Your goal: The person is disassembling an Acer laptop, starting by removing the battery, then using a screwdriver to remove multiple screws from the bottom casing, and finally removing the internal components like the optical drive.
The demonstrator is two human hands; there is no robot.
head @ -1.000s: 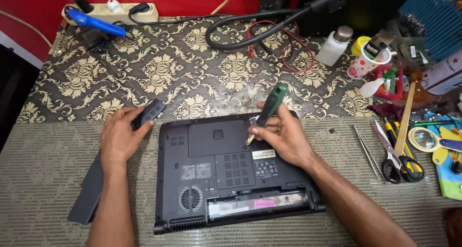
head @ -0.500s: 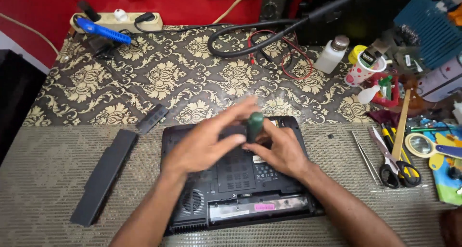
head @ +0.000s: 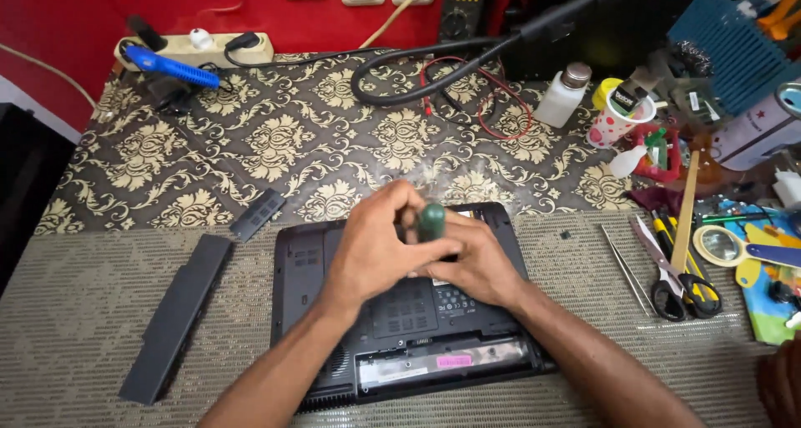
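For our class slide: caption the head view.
Both hands grip a green-handled screwdriver over an upturned black laptop.

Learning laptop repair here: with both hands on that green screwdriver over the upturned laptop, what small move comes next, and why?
Probably turn the green screwdriver in place: both the left hand and right hand grip it upright over the laptop base, whose battery lies removed alongside.

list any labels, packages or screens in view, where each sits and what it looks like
Pink sticker: small pink rectangle in the open bay at the near edge of the upturned black laptop.
White bottle: plastic, metal cap, far right on the mat.
Paper cup: white with red dots, right of the bottle.
No lit screen shows.
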